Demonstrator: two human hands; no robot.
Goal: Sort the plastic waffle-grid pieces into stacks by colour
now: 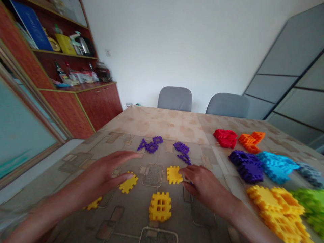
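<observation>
My left hand (111,170) is open, fingers stretched out and thumb apart. Its thumb tip overlaps the edge of a yellow square building tile (128,183); whether it touches is unclear. On the right, the curled fingers of my right hand (199,180) close on the right edge of another yellow tile (173,174). A bit of purple shows under that hand. Nearer me sits a yellow block with a window grid (160,206). Another yellow piece (94,203) is partly hidden behind my left forearm.
Loose purple pieces (152,147) and more purple pieces (181,148) lie farther out. Piles at right are red (225,138), orange (251,142), purple (246,166), blue (277,167), grey (310,173), yellow (279,212) and green (310,206). Two chairs (174,98) stand beyond the table (162,119).
</observation>
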